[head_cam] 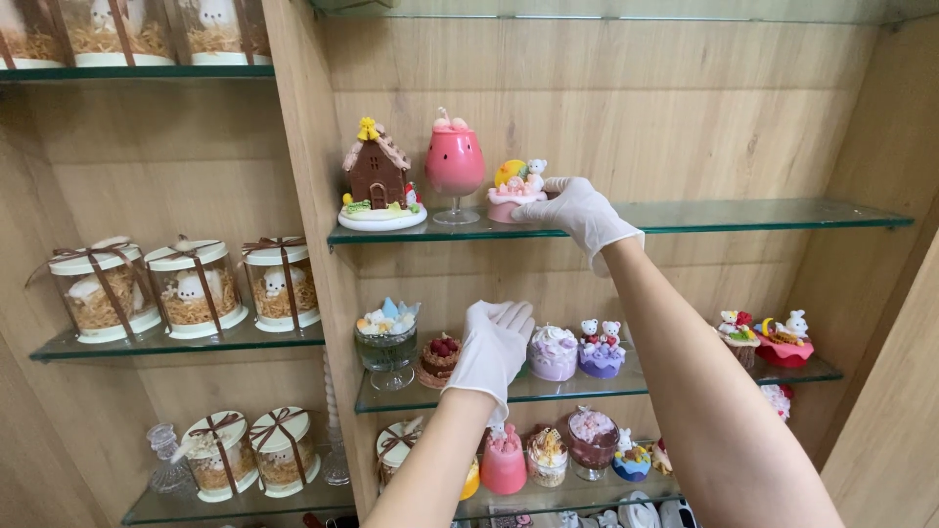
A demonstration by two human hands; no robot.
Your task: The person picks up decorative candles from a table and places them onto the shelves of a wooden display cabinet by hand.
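Both my hands wear white gloves. My right hand [579, 212] reaches up to the top glass shelf [743, 214] and grips a small pink cake figure with a white bear [515, 192]. Left of that figure stand a pink goblet-shaped piece [455, 164] and a brown gingerbread house [378, 179]. My left hand [493, 345] hovers with fingers apart in front of the middle glass shelf [548, 388], between a small chocolate cake with berries [440, 356] and a lilac cupcake-shaped piece [553, 352]. It holds nothing.
A wooden cabinet [303, 196] with glass shelves holds many small decorative pieces. The left bay has ribbon-tied clear boxes [193, 286] with white figures on straw. More cake-shaped pieces [782, 342] stand at right, and others [548, 455] on the bottom shelf.
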